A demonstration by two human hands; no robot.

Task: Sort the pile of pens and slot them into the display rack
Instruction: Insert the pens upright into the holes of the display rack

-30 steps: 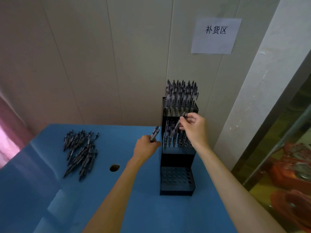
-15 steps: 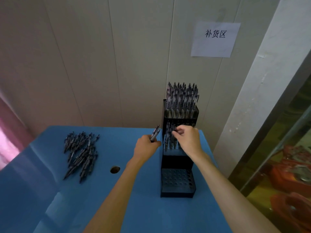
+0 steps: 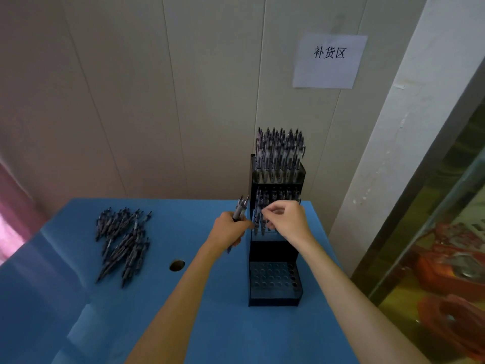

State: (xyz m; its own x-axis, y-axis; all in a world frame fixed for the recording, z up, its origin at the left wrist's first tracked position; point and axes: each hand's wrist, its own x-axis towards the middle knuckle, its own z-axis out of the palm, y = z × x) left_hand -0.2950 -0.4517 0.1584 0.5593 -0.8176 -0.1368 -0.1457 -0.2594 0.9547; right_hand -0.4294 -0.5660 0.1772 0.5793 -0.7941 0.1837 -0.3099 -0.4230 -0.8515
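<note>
A black three-tier display rack (image 3: 274,249) stands at the back right of the blue table (image 3: 183,324). Its top tier is packed with pens (image 3: 279,153), the middle tier is partly filled, and the bottom tier (image 3: 273,281) shows only bare holes. My right hand (image 3: 287,220) hovers over the middle tier, fingertips pinching the top of a pen (image 3: 258,216) that stands in a slot at the tier's left. My left hand (image 3: 228,231) is just left of the rack and grips a few pens (image 3: 241,206) pointing upward. The loose pile of pens (image 3: 122,240) lies at the table's left.
A round hole (image 3: 177,265) is cut in the table between the pile and the rack. The wall behind carries a paper sign (image 3: 329,61). A white pillar (image 3: 393,143) and a glass panel with red shapes behind it border the right side.
My right hand has come down and leftward from the upper part of the middle tier, lowering its pen into a slot. My left hand has stayed almost in place with its pens.
</note>
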